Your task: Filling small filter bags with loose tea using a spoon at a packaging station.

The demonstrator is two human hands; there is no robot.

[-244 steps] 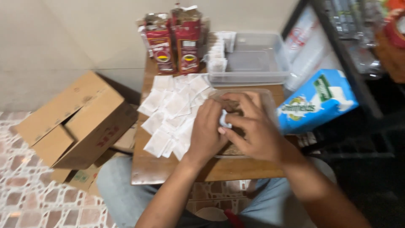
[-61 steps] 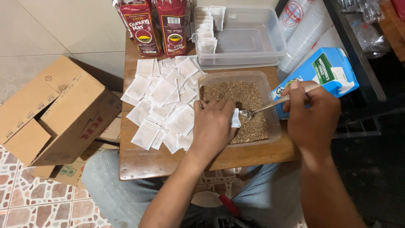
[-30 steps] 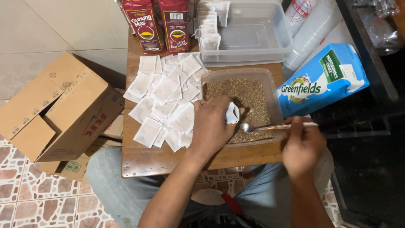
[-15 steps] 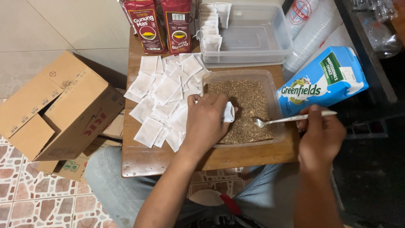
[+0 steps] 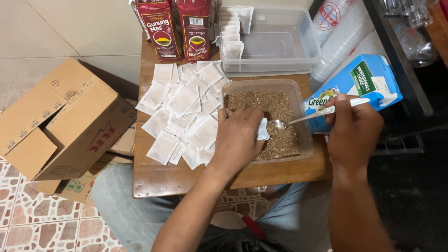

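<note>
Left hand: the left hand point(image 5: 237, 140) is curling shut around a small white paper pouch point(image 5: 262, 130), pinching it so it is sticking out toward the spoon. The hand is hovering over the near left corner of the tub.
Right hand: the right hand point(image 5: 353, 128) is closing its fingers on the handle of a shiny metal spoon point(image 5: 305, 116). The spoon is slanting down to the left, and its bowl is sitting just beside the pouch, right above the brown bits.
Tub: a clear plastic tub point(image 5: 305, 140) full of dry brown leaf bits point(image 5: 275, 105) is sitting on the right part of the bench.
Bench: a small brown wooden bench point(image 5: 163, 179) is carrying everything, and the person's knees in blue jeans are showing under it.
Flat pouches: a heap of flat white paper pouches point(image 5: 179, 109) is lying spread out on the bench, just left of the tub.
Back tub: a second clear plastic tub point(image 5: 280, 44) is standing behind the first one, with a row of white pouches point(image 5: 229, 35) standing up along its left side.
Red packs: two tall red packs point(image 5: 177, 28) are standing at the far edge of the bench.
Carton: a blue and white carton point(image 5: 368, 81) is lying tilted to the right of the tub, partly behind the right hand.
Box: a brown cardboard box point(image 5: 60, 121) is sitting on the floor to the left of the bench.
</note>
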